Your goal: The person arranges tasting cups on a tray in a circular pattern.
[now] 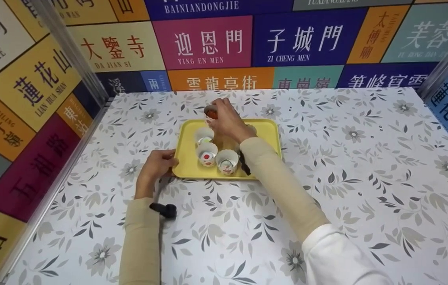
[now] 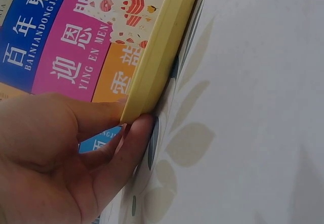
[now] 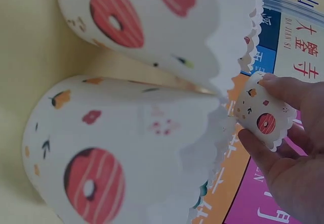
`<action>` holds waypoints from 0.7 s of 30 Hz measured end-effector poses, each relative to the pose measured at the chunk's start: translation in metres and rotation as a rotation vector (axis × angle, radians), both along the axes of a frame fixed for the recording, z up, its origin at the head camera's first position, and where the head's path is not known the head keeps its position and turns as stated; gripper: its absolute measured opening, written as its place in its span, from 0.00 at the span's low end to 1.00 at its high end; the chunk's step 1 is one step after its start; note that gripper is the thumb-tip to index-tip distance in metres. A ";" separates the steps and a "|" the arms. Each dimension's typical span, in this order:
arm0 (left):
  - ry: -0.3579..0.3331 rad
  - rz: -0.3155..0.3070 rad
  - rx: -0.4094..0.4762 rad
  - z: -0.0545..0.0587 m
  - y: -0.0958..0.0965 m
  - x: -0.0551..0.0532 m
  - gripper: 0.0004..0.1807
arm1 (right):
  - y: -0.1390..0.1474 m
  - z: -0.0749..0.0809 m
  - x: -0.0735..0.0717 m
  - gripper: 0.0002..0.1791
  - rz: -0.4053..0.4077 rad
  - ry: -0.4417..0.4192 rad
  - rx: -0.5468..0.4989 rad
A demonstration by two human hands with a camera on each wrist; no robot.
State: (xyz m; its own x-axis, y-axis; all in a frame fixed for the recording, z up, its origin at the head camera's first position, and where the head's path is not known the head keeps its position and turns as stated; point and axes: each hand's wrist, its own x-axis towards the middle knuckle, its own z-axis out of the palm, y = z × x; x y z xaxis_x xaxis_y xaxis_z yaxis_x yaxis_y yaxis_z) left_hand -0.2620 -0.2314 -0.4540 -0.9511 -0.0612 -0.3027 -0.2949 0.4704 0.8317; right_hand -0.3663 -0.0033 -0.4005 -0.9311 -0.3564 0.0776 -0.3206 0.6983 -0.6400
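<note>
My left hand [image 1: 155,169] grips the left rim of a yellow tray [image 1: 185,152], and in the left wrist view its thumb and fingers pinch the tray's corner. Beyond the standing cups, my right hand [image 1: 229,120] holds a white paper baking cup [image 3: 264,111] printed with a pink donut, raised near the tray's far edge. Something reddish-brown shows inside this cup in the head view. On the tray stand several similar scalloped cups, among them one with a red spot inside [image 1: 206,159] and one near the front rim [image 1: 227,168]. My right arm partly hides the tray's right side.
The tray lies on a table covered with a floral-patterned cloth [image 1: 350,198]. Panels with coloured signs [image 1: 204,43] rise behind the table and on both sides. A black strap [image 1: 164,209] sits at my left wrist.
</note>
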 end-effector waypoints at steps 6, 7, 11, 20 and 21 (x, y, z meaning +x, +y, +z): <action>-0.008 0.004 0.004 0.000 -0.001 -0.001 0.25 | -0.002 -0.002 0.000 0.34 0.011 -0.016 0.038; -0.008 0.005 0.003 0.000 -0.001 -0.001 0.26 | -0.003 -0.003 0.000 0.34 0.012 -0.022 0.045; -0.005 0.009 -0.007 0.001 -0.001 0.000 0.25 | -0.004 -0.003 0.001 0.33 0.012 -0.042 0.074; 0.010 -0.009 0.022 0.002 -0.002 0.002 0.25 | -0.004 -0.005 0.004 0.29 0.019 -0.015 0.114; 0.008 -0.009 0.032 0.002 -0.002 0.002 0.25 | -0.004 -0.005 0.004 0.29 0.017 -0.017 0.121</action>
